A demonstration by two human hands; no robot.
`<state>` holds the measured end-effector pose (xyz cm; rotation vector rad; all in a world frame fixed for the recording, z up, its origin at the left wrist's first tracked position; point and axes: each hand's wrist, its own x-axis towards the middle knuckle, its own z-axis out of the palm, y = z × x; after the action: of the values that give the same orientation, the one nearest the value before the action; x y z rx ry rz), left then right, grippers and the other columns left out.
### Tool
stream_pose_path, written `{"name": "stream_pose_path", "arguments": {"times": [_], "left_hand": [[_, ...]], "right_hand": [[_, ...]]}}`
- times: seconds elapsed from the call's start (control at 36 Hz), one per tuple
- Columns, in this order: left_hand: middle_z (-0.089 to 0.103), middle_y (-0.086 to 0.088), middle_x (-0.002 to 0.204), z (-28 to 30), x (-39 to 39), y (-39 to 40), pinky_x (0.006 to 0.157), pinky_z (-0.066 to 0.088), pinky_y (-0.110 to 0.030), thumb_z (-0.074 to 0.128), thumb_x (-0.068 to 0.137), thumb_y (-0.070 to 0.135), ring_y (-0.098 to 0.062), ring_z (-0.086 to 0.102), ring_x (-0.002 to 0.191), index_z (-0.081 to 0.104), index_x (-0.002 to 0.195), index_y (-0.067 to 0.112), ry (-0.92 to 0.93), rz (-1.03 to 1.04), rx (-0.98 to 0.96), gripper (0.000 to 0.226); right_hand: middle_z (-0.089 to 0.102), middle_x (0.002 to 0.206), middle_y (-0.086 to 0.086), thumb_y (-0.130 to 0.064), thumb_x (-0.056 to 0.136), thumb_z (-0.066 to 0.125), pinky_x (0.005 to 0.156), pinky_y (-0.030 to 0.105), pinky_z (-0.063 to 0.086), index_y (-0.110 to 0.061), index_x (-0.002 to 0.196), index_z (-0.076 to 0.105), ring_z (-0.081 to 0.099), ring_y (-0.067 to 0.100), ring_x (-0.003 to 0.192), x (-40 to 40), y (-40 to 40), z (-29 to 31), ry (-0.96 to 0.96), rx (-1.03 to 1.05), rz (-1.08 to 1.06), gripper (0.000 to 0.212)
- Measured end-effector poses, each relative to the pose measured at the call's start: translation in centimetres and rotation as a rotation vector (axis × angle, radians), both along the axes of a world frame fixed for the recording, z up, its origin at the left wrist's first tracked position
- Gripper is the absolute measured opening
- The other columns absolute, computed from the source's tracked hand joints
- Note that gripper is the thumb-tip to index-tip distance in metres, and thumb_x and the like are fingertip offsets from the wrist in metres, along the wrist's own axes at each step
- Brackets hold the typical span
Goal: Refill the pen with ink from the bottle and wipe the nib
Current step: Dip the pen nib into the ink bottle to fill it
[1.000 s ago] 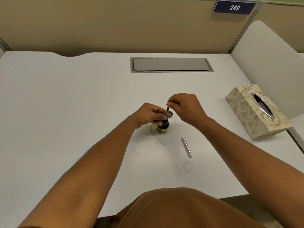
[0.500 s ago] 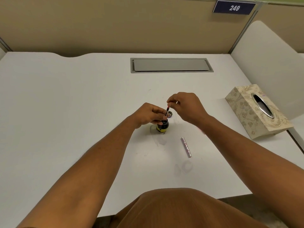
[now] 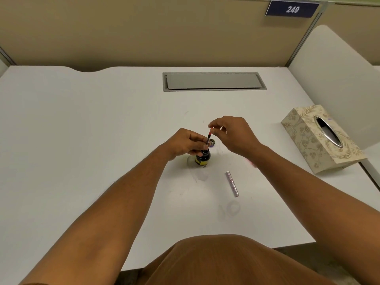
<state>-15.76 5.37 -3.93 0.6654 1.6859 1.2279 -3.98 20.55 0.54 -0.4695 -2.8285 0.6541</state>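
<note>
My left hand (image 3: pixel 186 144) held the thin dark pen part (image 3: pixel 209 138) upright in the small black ink bottle (image 3: pixel 203 157). My right hand (image 3: pixel 230 133) had just lifted off its top, fingers loose, holding nothing. Filling looked nearly done.

A white desk (image 3: pixel 82 130) fills the view, a grey cable-tray lid (image 3: pixel 213 81) at twelve o'clock. Beige partition panels (image 3: pixel 144 29) stand behind, with a blue "249" sign (image 3: pixel 292 9) at one o'clock.

Head-worn view, downward over desk (image 3: pixel 82 140)
</note>
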Motion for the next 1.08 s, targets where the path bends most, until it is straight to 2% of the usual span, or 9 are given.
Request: {"name": "stream_pose_path", "arguments": {"times": [0.19,0.31,0.42,0.53,0.64,0.75,0.94,1.08], "left_hand": [[0.077,-0.001,0.085,0.07,0.04,-0.06,0.066,0.055,-0.021,0.076,0.085,0.007,-0.016,0.073,0.069,0.076,0.101,0.016,0.002,0.005,-0.002,0.019],[0.077,-0.001,0.086,0.11,0.11,-0.12,0.063,0.053,-0.018,0.076,0.085,0.007,-0.015,0.072,0.068,0.076,0.103,0.016,0.017,0.001,0.001,0.020],[0.078,0.001,0.084,0.01,0.12,-0.17,0.062,0.053,-0.018,0.076,0.086,0.009,-0.013,0.072,0.067,0.077,0.100,0.020,0.040,-0.007,0.001,0.018],[0.078,0.001,0.085,-0.08,0.10,-0.14,0.062,0.053,-0.018,0.075,0.086,0.010,-0.013,0.071,0.066,0.076,0.105,0.017,0.053,0.002,-0.008,0.020],[0.077,0.004,0.080,0.11,0.07,0.04,0.062,0.054,-0.018,0.076,0.085,0.009,-0.012,0.072,0.065,0.076,0.102,0.017,0.052,-0.005,-0.019,0.019],[0.077,0.004,0.079,0.15,0.09,0.08,0.063,0.054,-0.019,0.077,0.085,0.009,-0.012,0.071,0.065,0.076,0.102,0.016,0.058,-0.006,-0.024,0.019],[0.078,0.005,0.082,0.19,0.12,-0.02,0.065,0.056,-0.020,0.077,0.085,0.011,-0.013,0.071,0.066,0.078,0.099,0.021,0.081,-0.017,-0.022,0.018],[0.077,0.008,0.081,0.34,0.30,-0.14,0.065,0.054,-0.019,0.075,0.086,0.011,-0.013,0.069,0.065,0.077,0.102,0.021,0.084,-0.022,-0.015,0.018]], "right_hand": [[0.069,0.088,-0.006,-0.028,0.093,0.063,0.074,0.029,0.047,-0.018,0.096,0.073,0.057,0.009,0.079,0.04,-0.57,0.23,0.014,-0.013,-0.014,0.014],[0.064,0.075,-0.008,-0.038,0.090,0.066,0.064,0.028,0.046,-0.018,0.086,0.070,0.058,0.011,0.070,0.03,-0.65,0.19,0.021,-0.012,-0.040,0.022],[0.062,0.070,-0.006,-0.043,0.090,0.065,0.060,0.029,0.041,-0.016,0.080,0.067,0.055,0.013,0.067,0.06,-0.51,0.13,0.000,0.003,-0.026,0.028],[0.065,0.080,-0.010,-0.044,0.090,0.064,0.065,0.027,0.044,-0.021,0.090,0.070,0.057,0.009,0.074,0.13,-0.15,0.33,-0.007,-0.003,-0.003,0.024],[0.068,0.092,-0.010,-0.034,0.095,0.060,0.075,0.029,0.047,-0.024,0.111,0.070,0.057,0.008,0.080,0.26,0.15,0.25,-0.018,-0.012,0.008,0.021],[0.072,0.101,-0.005,-0.028,0.096,0.059,0.074,0.025,0.043,-0.020,0.110,0.072,0.056,0.007,0.082,0.31,0.18,-0.02,-0.009,-0.007,0.014,0.020],[0.066,0.079,-0.007,-0.034,0.091,0.064,0.067,0.030,0.047,-0.018,0.090,0.071,0.059,0.011,0.073,0.39,-0.37,0.18,0.019,-0.020,-0.021,0.018],[0.061,0.068,-0.008,-0.038,0.090,0.064,0.060,0.029,0.042,-0.015,0.081,0.068,0.054,0.010,0.064,0.44,-0.32,0.15,0.008,-0.021,-0.045,0.025]]}}
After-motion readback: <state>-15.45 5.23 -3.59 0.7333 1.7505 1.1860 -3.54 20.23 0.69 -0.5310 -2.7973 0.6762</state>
